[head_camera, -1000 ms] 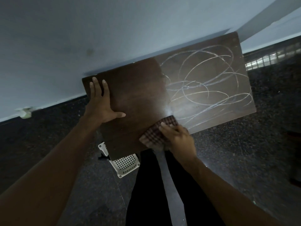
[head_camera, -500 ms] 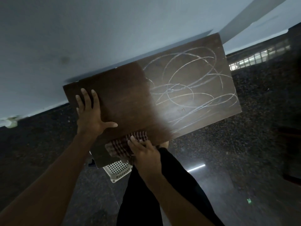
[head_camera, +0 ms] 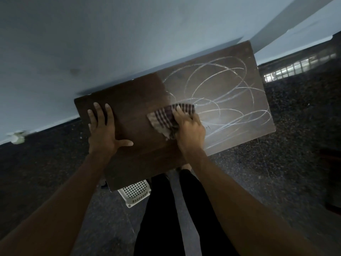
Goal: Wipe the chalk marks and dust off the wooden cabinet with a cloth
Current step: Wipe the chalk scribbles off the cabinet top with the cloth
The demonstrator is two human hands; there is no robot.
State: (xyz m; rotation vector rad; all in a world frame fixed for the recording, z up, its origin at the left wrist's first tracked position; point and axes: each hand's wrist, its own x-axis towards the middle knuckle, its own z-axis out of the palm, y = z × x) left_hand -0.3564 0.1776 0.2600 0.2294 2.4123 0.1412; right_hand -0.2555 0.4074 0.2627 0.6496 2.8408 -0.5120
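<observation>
The dark wooden cabinet top (head_camera: 132, 100) stands against a pale wall. White looping chalk marks (head_camera: 221, 93) cover its right half; the left half is dark and free of marks. My right hand (head_camera: 188, 126) presses a checked cloth (head_camera: 166, 117) flat on the top, right at the border between the dark part and the chalked part. My left hand (head_camera: 103, 126) lies flat on the left part of the top, fingers spread and straight.
A white perforated plastic basket (head_camera: 135, 193) sits on the dark speckled floor (head_camera: 276, 172) under the cabinet's near edge, beside my legs in black trousers (head_camera: 160, 209). The wall (head_camera: 129, 43) runs right behind the cabinet. A window reflection shines on the floor at the right.
My right hand has slid the cloth from the cabinet's near edge up to the middle of the top, at the chalk border. My left hand has stayed planted flat.
</observation>
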